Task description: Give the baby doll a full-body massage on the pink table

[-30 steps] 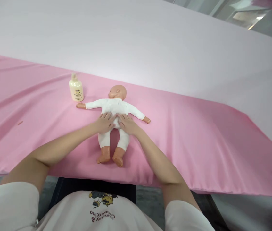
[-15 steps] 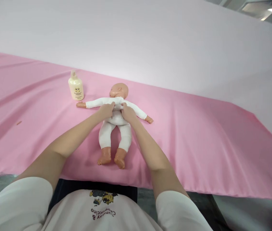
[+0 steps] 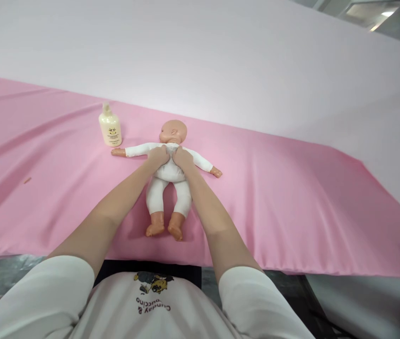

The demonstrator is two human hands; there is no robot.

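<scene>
A baby doll with a white cloth body lies on the pink cloth, its bald head turned to the left and its arms spread wide. My left hand is on the left side of its upper torso, fingers curled in and pressed on the white fabric. Close beside it, my right hand is closed in the same way on the right side of the torso. Both hands seem to pinch the doll's fabric just below the neck; the fingertips are mostly hidden.
A cream pump bottle stands upright beyond the doll's left-lying hand. The pink cloth covers the table, with its front edge near my body. A small brownish strip lies at the left. Behind is a white surface.
Both hands have slid a little up the torso toward the doll's neck, and their fingers are curled tighter. The doll's legs have shifted slightly; the bottle stands where it was.
</scene>
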